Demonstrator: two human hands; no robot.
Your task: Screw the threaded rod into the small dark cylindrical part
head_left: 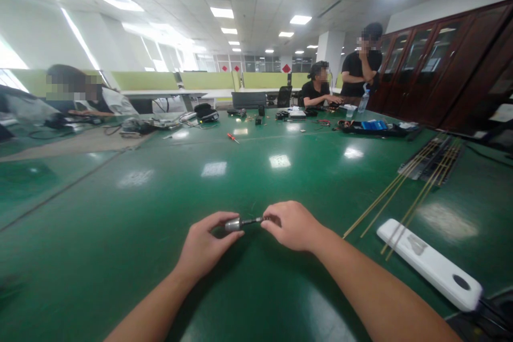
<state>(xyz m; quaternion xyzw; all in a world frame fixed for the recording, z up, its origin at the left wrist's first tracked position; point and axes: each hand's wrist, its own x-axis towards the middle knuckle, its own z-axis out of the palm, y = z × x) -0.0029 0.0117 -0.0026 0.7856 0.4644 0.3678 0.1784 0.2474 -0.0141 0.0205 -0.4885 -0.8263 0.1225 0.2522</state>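
In the head view, both bare hands meet over the middle of the green bench, toward its near edge. The left hand has its thumb and index finger curved apart just enough to grip a silver cylinder between their tips. A thin dark shaft runs from the cylinder toward the right hand, whose fingers are bent in close and pinch the shaft's other end, hiding that part. The cylinder and shaft lie roughly level, pointing along the bench from left to right; whether they touch its top cannot be told.

Near the right edge of the bench lies a white oblong case with a dark oval at its near end. Thin yellow rods slant past it, some crossing its far end, and reach back over a dark tray by the right edge.

Well beyond the hands, a red screwdriver lies toward the far edge. Along that edge are a black bag and a blue packet. A seated person and a standing person, both in black tops, are at the far right corner.
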